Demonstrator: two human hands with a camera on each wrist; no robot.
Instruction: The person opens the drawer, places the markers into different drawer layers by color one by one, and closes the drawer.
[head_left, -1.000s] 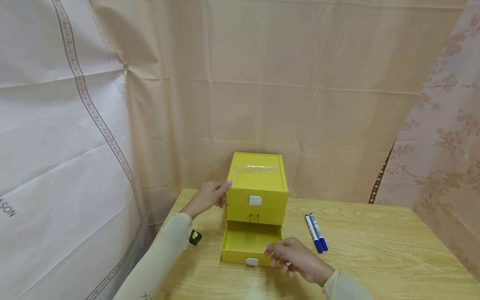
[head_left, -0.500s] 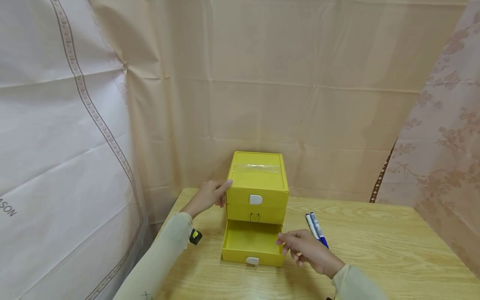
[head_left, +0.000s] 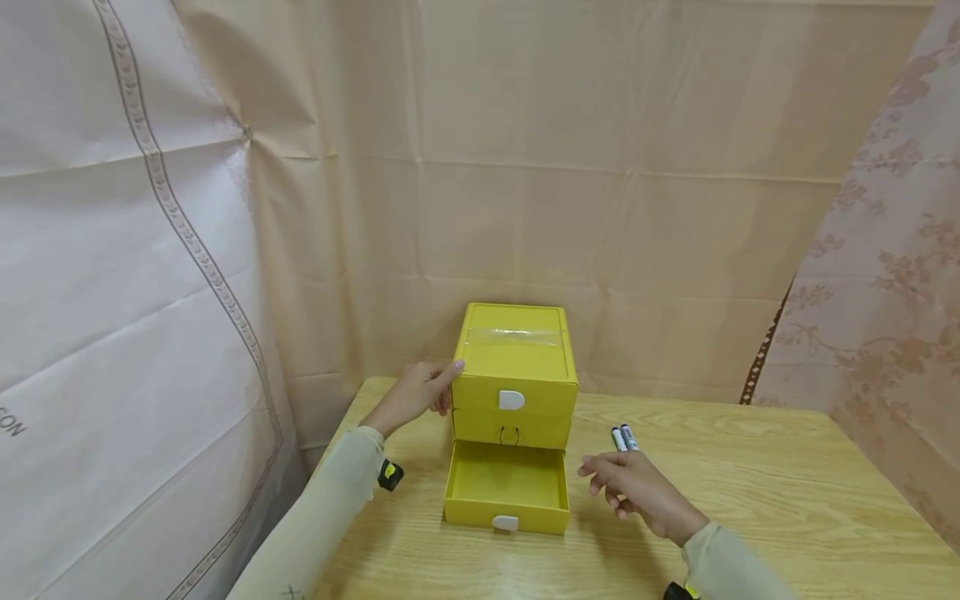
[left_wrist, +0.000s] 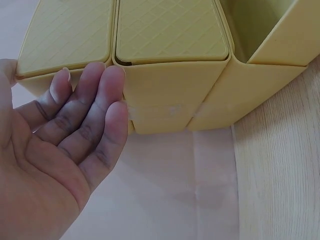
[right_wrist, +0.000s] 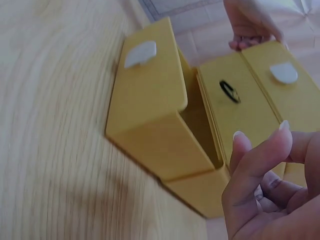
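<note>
A yellow desktop drawer unit (head_left: 517, 358) stands on the table, its bottom drawer (head_left: 467, 513) pulled out with a bare floor inside. My left hand (head_left: 417, 392) touches the unit's left side near the upper front corner, thumb at the top edge. In the left wrist view its fingers (left_wrist: 114, 122) lie lightly bent against the side wall. To the right of the open drawer hovers my right hand (head_left: 637, 490), fingers loosely curled around nothing. Beyond that hand, two blue-capped markers (head_left: 618, 440) lie on the table, mostly hidden by it.
The top drawer has a white tab (head_left: 512, 400); the middle one has a thin black loop (right_wrist: 229, 92). Clear tape (head_left: 513, 337) crosses the unit's top. The wooden table (head_left: 765, 500) extends right, with a beige cloth (head_left: 600, 208) hanging behind it.
My right hand has moved from over the drawer's front right corner out to the right, now covering most of the markers. My left hand and the drawer have stayed put.
</note>
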